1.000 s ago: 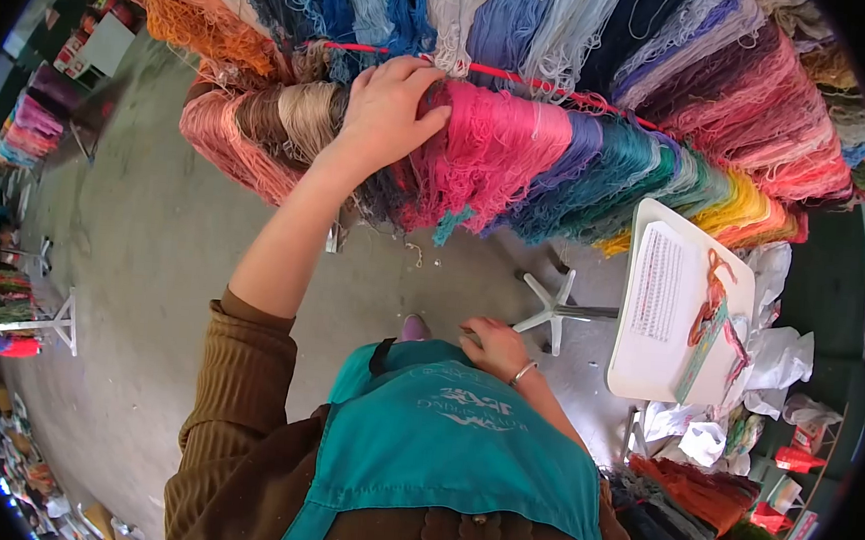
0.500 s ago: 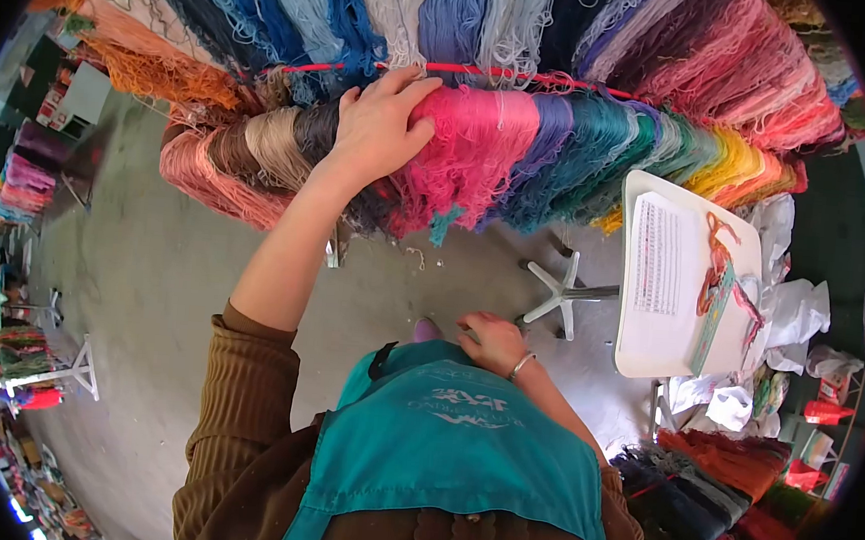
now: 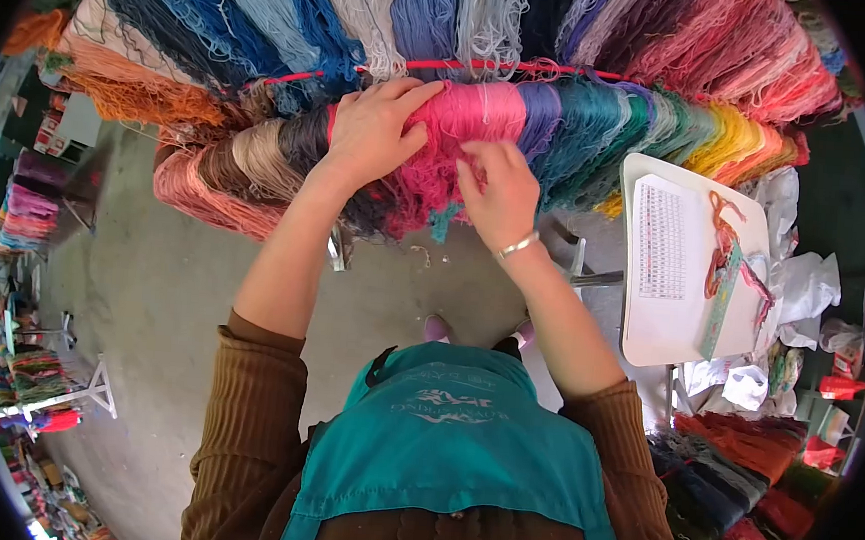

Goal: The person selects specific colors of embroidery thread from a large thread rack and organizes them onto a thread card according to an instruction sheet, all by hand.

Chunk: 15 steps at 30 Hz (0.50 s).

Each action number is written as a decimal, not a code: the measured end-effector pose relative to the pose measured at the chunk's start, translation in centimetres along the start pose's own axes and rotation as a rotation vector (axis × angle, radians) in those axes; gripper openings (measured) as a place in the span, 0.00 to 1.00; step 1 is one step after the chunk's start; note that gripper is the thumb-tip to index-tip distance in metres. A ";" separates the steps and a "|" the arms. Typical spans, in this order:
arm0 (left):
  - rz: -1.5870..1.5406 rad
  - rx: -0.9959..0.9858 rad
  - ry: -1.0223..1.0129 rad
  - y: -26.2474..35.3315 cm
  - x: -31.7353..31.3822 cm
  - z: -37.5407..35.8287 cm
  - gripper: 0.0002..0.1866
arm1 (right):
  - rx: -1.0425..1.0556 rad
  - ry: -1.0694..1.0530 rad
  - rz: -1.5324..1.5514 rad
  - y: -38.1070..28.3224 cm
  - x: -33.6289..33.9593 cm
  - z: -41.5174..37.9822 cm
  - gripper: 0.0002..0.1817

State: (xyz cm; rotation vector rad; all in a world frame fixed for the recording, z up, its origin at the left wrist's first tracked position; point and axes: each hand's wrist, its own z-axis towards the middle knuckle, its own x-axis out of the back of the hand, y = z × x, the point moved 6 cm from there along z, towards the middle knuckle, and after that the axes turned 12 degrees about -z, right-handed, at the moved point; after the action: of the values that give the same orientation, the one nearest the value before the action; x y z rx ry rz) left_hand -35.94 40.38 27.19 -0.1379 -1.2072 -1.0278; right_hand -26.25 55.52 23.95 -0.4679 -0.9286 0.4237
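Skeins of dyed yarn hang side by side over a rail. My left hand (image 3: 374, 133) lies on top of the bright pink yarn (image 3: 479, 108) and the dark yarn (image 3: 306, 136) beside it, its fingers spread and thumb apart. Just to the right, my right hand (image 3: 503, 193) is at the front of the pink yarn, fingers bent, with a small gap showing between thumb and forefinger. No strand is clearly visible in it. Purple yarn (image 3: 540, 117) and teal yarn (image 3: 588, 130) hang right of the pink.
A red cord (image 3: 437, 65) runs along the rear row of blue, grey and red skeins. To the right stands a white board (image 3: 684, 338) bearing a printed sheet (image 3: 664, 236) and some coloured threads (image 3: 723, 245). More yarn (image 3: 741, 447) is stacked at lower right.
My right hand has risen from beside the apron to the front of the pink yarn. My left hand stays on the skeins, and the view has shifted slightly.
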 end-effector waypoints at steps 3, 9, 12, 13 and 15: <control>0.006 0.002 0.010 0.0 0.1 0.0 0.28 | 0.297 0.170 -0.172 -1.8 -0.6 1.9 0.13; 0.032 -0.019 0.015 0.1 0.2 0.1 0.29 | 0.295 0.197 -0.274 -1.7 -1.6 2.9 0.07; 0.037 -0.036 0.018 0.2 0.2 0.1 0.30 | 0.184 0.212 -0.048 -1.6 -0.4 1.8 0.04; 0.037 -0.035 0.018 0.2 0.2 0.1 0.30 | 0.183 0.211 -0.049 -1.6 -0.3 1.4 0.04; 0.089 -0.033 0.006 0.7 0.2 0.1 0.32 | 0.229 0.217 0.154 -1.1 0.5 0.3 0.04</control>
State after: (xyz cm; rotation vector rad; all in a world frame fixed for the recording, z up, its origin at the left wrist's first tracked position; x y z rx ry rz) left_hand -35.49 40.70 27.67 -0.2118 -1.1689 -0.9701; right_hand -26.11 54.94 25.06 -0.3685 -0.6271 0.5999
